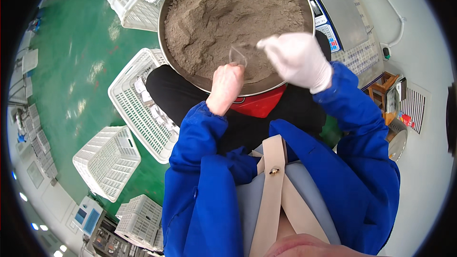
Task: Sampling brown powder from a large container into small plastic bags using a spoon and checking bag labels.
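My bare left hand [227,83] is closed on a small clear plastic bag [238,55], which stands up from the fist over the near edge of a big round metal basin [163,43]. Grey-brown powder [204,24] fills much of the basin, heaped toward the far side and hollowed in the middle. To the right of the bag, my right hand [296,60] wears a white glove and hangs over the powder. Its fingers are pinched together and slightly blurred; whatever they hold cannot be made out.
A flat-topped digital scale [340,16] lies on a table right of the basin. White plastic crates stand on the green floor at left: one with small packets [138,97], another [107,162] nearer. A crate with white plastic sheeting [138,4] is far left. Something red [259,104] shows below the basin.
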The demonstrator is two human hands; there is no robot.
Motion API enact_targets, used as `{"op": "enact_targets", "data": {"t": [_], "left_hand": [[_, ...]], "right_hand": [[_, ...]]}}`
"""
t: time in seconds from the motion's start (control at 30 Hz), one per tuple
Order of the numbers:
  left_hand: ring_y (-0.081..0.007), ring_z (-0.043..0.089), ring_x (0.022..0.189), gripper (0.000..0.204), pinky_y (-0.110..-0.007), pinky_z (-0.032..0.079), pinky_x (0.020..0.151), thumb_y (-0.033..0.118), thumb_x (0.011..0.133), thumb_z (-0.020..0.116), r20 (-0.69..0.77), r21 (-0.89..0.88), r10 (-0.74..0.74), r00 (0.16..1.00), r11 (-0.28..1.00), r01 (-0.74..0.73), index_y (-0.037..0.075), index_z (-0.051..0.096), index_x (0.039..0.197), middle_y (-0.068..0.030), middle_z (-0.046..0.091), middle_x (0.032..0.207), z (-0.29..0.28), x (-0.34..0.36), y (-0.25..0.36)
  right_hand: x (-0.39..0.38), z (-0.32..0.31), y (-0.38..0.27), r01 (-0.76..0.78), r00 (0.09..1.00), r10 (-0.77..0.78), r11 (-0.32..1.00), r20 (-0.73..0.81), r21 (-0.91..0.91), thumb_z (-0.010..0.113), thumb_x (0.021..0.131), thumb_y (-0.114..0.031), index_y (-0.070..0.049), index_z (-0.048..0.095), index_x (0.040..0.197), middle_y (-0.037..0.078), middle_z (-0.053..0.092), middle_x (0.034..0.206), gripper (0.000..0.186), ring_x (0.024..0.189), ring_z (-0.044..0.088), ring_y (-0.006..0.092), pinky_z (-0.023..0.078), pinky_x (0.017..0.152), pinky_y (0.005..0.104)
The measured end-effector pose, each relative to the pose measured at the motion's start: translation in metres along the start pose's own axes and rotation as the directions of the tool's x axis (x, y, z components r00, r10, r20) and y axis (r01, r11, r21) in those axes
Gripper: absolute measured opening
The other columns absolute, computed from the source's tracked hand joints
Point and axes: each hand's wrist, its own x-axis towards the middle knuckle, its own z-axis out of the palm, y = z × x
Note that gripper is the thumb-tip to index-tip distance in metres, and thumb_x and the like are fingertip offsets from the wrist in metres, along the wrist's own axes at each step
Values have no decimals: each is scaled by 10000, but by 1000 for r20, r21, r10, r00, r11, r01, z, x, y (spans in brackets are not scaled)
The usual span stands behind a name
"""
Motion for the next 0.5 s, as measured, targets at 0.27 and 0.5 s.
{"op": "enact_targets", "data": {"t": [0.27,0.5], "left_hand": [[-358,657,692,64,-408,529,629,39,818,676,-190,-132,-174,966,980,150,-2,709,854,-153,661,773,-36,-26,-13],[-370,649,687,66,-428,526,617,54,838,656,-253,-182,-228,940,966,186,3,699,843,-158,647,762,-38,-38,-16]], "right_hand": [[-2,159,108,-739,672,507,497,539,454,440,998,-195,-10,667,1103,117,745,904,311,759,706,168,554,726,320],[-26,219,112,-874,425,521,24,740,485,413,1017,-189,-23,652,1142,117,735,984,317,766,689,147,531,690,279]]}}
